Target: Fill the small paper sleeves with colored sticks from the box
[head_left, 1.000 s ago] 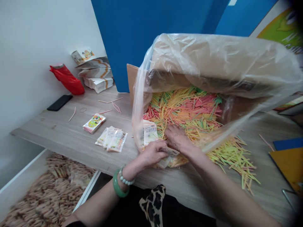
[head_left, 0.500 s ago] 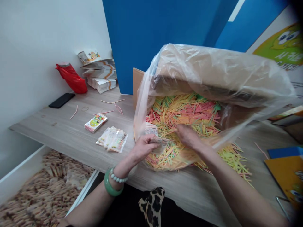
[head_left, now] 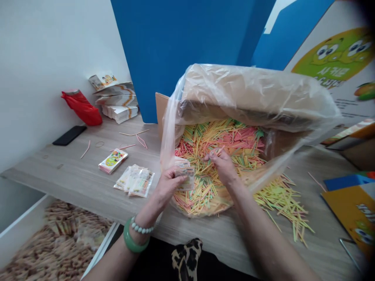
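Note:
My left hand (head_left: 170, 183) is closed on small clear printed packets (head_left: 185, 178), held at the front left of a plastic-lined cardboard box. Over the box's middle, my right hand (head_left: 221, 164) pinches a few thin coloured sticks (head_left: 219, 150) between thumb and fingers. Beneath both hands lies a heap of yellow, pink, orange and green sticks (head_left: 240, 136). A clear plastic liner (head_left: 263, 84) covers the box walls and hangs over the front edge. Left of the box, several filled clear packets (head_left: 140, 182) overlap on the table, beside a stack of printed cards (head_left: 113, 160).
A drawer (head_left: 35, 207) full of packed packets stands at the lower left. On the table are a black phone (head_left: 69, 135), a red bag (head_left: 82, 107), stacked cartons (head_left: 118, 111) and loose sticks (head_left: 285, 203). An orange folder (head_left: 351, 210) lies at the right.
My right hand has come up with sticks showing between its fingertips. The packets in my left hand now face the camera more flatly. The whole view has shifted slightly.

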`<state>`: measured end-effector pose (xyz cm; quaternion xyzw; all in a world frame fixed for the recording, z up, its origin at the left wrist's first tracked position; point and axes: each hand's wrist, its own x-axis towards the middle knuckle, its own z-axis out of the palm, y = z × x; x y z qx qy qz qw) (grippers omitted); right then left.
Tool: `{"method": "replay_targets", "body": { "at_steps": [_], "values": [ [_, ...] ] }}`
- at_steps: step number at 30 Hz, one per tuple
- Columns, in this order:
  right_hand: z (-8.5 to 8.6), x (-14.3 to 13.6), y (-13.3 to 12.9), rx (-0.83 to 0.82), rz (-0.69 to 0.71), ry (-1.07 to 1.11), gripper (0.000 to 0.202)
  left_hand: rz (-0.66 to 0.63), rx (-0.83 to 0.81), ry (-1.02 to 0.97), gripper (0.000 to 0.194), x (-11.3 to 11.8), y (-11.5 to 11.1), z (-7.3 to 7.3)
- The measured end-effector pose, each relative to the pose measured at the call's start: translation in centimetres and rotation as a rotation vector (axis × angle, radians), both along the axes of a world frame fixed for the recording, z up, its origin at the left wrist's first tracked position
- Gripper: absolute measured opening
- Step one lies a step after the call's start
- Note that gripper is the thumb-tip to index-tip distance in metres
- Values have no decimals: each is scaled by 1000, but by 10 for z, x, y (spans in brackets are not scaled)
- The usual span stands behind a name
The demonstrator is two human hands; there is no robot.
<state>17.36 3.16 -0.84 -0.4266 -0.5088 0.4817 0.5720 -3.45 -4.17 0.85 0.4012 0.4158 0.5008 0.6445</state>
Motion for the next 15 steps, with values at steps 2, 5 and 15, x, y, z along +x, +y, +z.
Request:
{"method": "replay_targets", "body": {
  "at_steps": [2,5,15],
  "values": [
    [-10,-2,3,19,9,-97,18,12,-14,-7,21,0,-1,-1],
    [-21,-3,7,24,4,-248,17,23,-26,-16,23,0,0,0],
    [-12,-1,-9,62,-23,-207,16,-9,-15,13,27,5,5,8]
  ]
}}
